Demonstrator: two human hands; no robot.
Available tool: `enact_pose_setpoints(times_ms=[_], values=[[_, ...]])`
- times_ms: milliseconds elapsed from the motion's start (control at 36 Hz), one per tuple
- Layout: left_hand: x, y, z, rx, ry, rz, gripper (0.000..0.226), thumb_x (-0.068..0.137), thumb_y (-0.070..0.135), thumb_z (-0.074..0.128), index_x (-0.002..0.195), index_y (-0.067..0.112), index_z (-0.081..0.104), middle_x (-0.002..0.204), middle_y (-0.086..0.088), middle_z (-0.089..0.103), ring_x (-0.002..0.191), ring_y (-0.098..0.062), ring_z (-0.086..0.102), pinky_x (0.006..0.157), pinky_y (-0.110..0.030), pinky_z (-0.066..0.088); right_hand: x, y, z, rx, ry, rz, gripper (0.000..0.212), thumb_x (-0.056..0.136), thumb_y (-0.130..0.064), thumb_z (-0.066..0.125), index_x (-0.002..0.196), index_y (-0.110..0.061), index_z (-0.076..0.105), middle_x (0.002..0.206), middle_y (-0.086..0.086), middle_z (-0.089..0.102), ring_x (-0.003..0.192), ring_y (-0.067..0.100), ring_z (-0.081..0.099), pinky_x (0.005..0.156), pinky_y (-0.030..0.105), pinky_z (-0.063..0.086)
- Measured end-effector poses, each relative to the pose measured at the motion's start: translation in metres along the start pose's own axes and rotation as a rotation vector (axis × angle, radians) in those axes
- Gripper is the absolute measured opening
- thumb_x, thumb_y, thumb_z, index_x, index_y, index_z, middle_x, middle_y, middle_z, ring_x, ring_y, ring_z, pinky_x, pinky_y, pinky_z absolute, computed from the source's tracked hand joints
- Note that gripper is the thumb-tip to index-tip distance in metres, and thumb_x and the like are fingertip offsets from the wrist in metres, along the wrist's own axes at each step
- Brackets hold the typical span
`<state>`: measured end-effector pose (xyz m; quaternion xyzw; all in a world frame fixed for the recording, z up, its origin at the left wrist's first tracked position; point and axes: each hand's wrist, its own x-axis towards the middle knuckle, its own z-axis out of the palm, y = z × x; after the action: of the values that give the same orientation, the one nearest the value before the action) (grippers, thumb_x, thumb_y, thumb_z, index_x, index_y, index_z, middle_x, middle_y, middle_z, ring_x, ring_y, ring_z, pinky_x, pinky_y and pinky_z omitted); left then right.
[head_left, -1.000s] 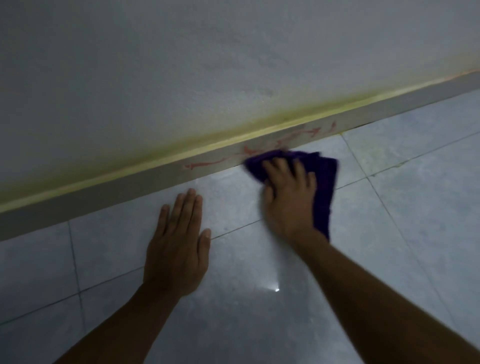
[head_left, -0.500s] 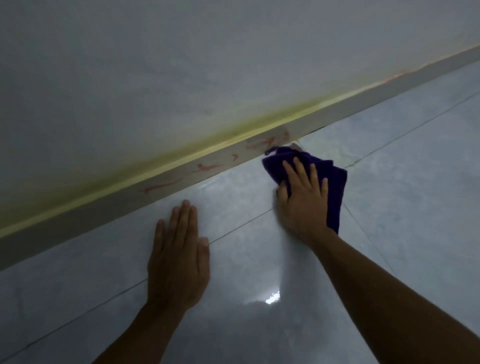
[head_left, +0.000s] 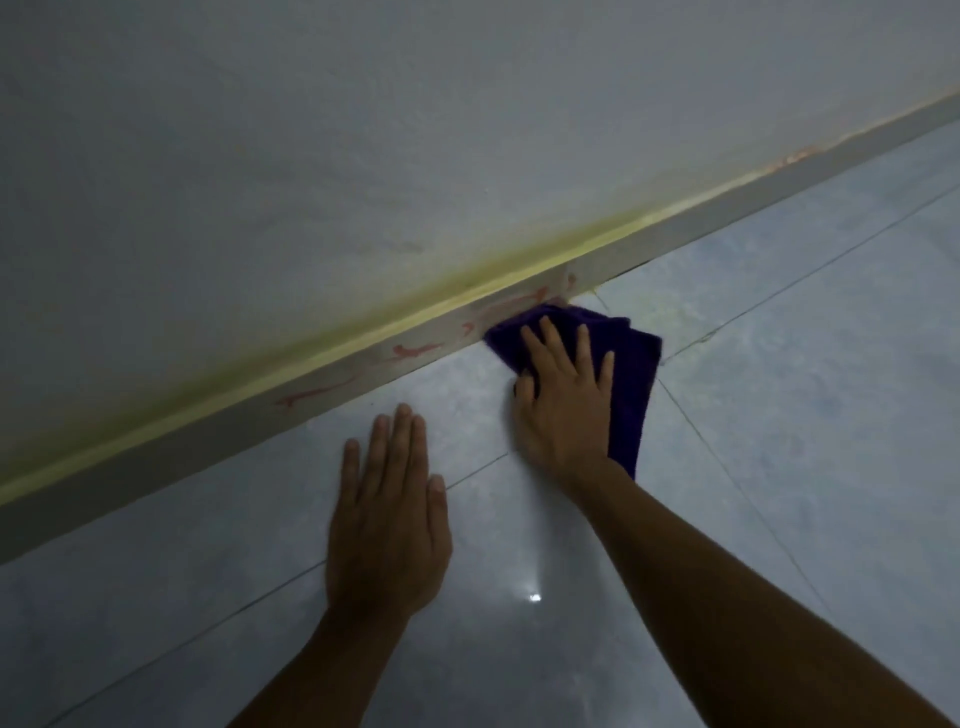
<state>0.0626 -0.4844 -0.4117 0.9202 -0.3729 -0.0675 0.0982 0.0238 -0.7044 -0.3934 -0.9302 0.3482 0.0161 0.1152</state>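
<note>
A folded purple cloth lies on the tiled floor, its far corner against the grey baseboard. My right hand presses flat on the cloth with straight, spread fingers. Red smear marks run along the baseboard to the left of the cloth. My left hand rests palm down on the floor, fingers straight, a little left of and nearer than the right hand.
A pale wall rises above the baseboard, with a yellow-green stain along its foot. Glossy light tiles with thin grout lines cover the floor; a bright light reflection shows between my arms.
My right hand and the cloth have slid along the foot of the baseboard. My left hand stays flat on the floor. The view has shifted.
</note>
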Motion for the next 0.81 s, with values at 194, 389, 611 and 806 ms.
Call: enact_pose_setpoints(times_ms=[194, 389, 611, 806], values=[[-0.003, -0.003, 0.002, 0.045, 0.023, 0.025, 0.061, 0.108, 0.035, 0.024, 0.160, 0.004, 0.027, 0.170, -0.017, 0.025, 0.159, -0.031, 0.022, 0.127, -0.056, 0.028, -0.051, -0.037, 0.014, 0.036, -0.057, -0.267, 0.060, 0.098, -0.044, 0.023, 0.155, -0.032, 0.032, 0.164, -0.005, 0.027, 0.154, 0.027, 0.013, 0.123, 0.055, 0.006], [-0.003, -0.001, 0.003, 0.012, 0.023, 0.009, 0.063, 0.109, 0.037, 0.022, 0.164, 0.006, 0.023, 0.173, -0.013, 0.018, 0.162, -0.027, 0.012, 0.130, -0.053, 0.022, 0.004, 0.054, -0.013, 0.003, 0.058, 0.134, 0.057, 0.101, -0.038, 0.030, 0.156, -0.029, 0.027, 0.165, -0.001, 0.026, 0.153, 0.032, 0.017, 0.122, 0.060, 0.012], [-0.002, 0.001, 0.001, 0.002, 0.028, -0.001, 0.063, 0.108, 0.036, 0.020, 0.164, 0.006, 0.021, 0.173, -0.014, 0.017, 0.162, -0.028, 0.014, 0.130, -0.054, 0.022, -0.007, 0.024, -0.008, -0.066, 0.033, 0.125, 0.065, 0.097, -0.042, 0.015, 0.159, -0.023, 0.021, 0.167, 0.002, 0.020, 0.153, 0.036, 0.014, 0.123, 0.059, 0.010], [0.000, 0.001, -0.002, 0.047, 0.007, 0.019, 0.061, 0.107, 0.032, 0.023, 0.161, 0.001, 0.025, 0.170, -0.019, 0.024, 0.160, -0.032, 0.022, 0.126, -0.058, 0.029, -0.106, -0.038, 0.021, 0.007, -0.042, -0.202, 0.058, 0.101, -0.041, 0.028, 0.157, -0.026, 0.028, 0.167, -0.002, 0.019, 0.155, 0.025, 0.005, 0.124, 0.054, 0.007]])
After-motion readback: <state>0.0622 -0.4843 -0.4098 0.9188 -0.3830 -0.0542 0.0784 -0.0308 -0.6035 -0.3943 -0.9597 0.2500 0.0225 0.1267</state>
